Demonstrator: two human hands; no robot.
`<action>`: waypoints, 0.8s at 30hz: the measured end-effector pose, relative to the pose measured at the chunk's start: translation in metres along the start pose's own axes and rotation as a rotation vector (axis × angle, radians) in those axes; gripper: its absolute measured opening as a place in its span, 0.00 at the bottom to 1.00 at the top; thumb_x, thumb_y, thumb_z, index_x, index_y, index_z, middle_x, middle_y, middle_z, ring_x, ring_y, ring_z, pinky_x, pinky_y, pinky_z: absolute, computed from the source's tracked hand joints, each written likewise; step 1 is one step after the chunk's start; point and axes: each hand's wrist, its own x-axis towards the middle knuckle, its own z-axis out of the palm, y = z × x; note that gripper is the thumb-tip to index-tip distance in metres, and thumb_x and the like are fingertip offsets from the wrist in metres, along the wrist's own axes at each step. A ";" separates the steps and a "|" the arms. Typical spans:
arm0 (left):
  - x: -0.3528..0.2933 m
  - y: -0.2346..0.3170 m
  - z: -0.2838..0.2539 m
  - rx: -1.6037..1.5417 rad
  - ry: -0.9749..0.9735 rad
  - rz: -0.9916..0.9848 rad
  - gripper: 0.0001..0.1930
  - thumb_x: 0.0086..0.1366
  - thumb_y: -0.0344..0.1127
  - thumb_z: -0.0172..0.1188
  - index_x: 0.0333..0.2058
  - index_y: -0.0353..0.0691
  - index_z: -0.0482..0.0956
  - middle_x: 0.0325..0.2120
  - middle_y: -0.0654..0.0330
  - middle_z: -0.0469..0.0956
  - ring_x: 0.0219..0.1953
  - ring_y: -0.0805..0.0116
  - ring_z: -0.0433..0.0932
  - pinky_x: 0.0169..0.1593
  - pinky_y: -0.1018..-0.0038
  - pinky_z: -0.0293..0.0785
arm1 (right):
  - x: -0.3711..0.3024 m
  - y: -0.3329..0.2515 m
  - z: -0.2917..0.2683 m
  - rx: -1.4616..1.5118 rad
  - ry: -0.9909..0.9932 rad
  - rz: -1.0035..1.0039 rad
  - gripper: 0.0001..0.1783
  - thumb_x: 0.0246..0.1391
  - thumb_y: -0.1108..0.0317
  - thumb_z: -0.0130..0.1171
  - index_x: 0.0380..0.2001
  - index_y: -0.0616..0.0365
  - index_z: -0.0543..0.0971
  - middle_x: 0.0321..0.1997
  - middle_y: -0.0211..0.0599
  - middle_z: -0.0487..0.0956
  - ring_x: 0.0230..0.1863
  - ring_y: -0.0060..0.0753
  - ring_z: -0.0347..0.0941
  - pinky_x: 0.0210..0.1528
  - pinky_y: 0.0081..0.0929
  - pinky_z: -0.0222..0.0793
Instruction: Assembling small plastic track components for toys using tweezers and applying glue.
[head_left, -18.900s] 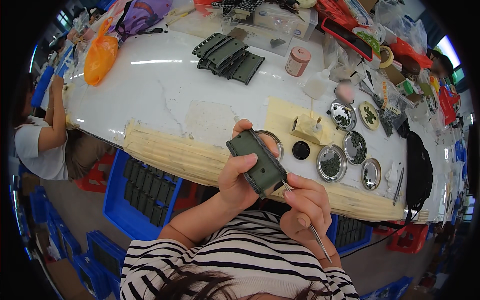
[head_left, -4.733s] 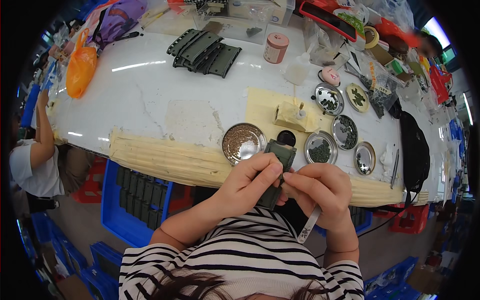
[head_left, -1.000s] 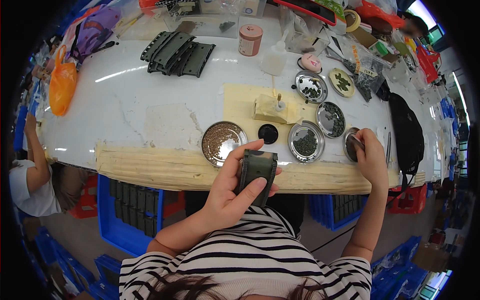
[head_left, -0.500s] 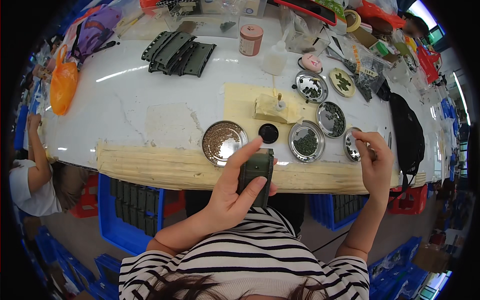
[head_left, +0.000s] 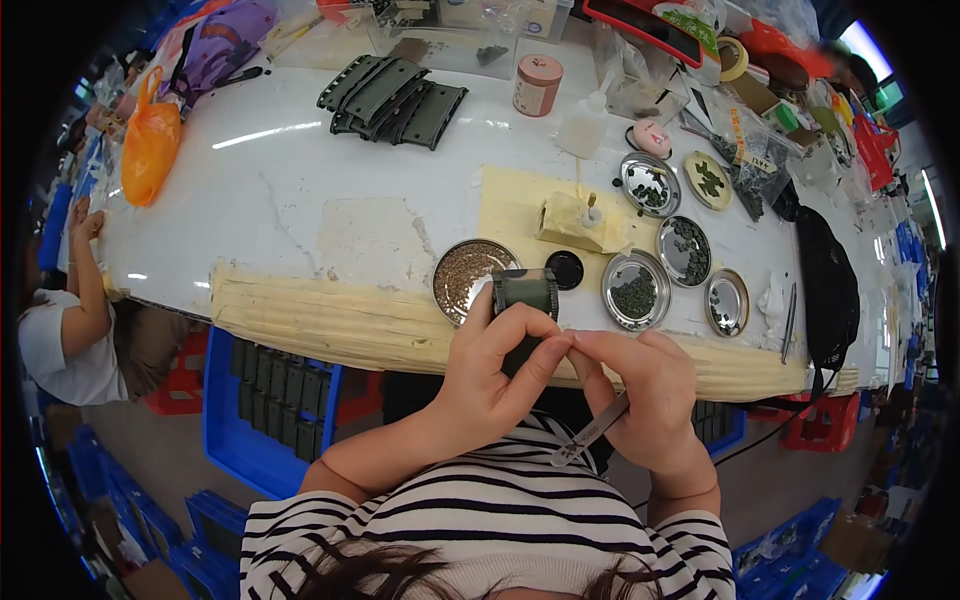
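My left hand [head_left: 490, 365] is closed around a dark green ribbed plastic part [head_left: 527, 289], held above the table's front edge beside the dish of brown bits. Part of the piece is hidden behind the fingers. At the left thumb, my right hand [head_left: 645, 395] meets it in a pinch; whatever is between the fingertips is too small to make out. Metal tweezers [head_left: 592, 432] lie in the right hand, their blunt end pointing down and left. Beyond the hands are a round dish of brown bits [head_left: 438, 290] and a dish of small green parts [head_left: 606, 300].
More round dishes, one a small steel dish [head_left: 744, 305], stand at the right. A taped block [head_left: 575, 224] with a peg sits ahead. Dark green curved panels [head_left: 395, 100] are stacked at the back. A blue crate [head_left: 225, 440] of green parts is below left. Another person [head_left: 70, 340] sits left.
My right hand has come left from the small dish to my left hand, and the tweezers now show in it. The green part has been turned. The whole view has shifted slightly.
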 end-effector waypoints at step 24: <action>-0.010 0.009 0.003 -0.398 -0.114 -0.259 0.26 0.68 0.24 0.42 0.63 0.37 0.49 0.49 0.52 0.69 0.43 0.72 0.74 0.44 0.77 0.76 | -0.006 0.005 0.015 0.217 0.214 0.355 0.11 0.40 0.81 0.67 0.31 0.61 0.79 0.29 0.34 0.75 0.20 0.22 0.65 0.18 0.19 0.58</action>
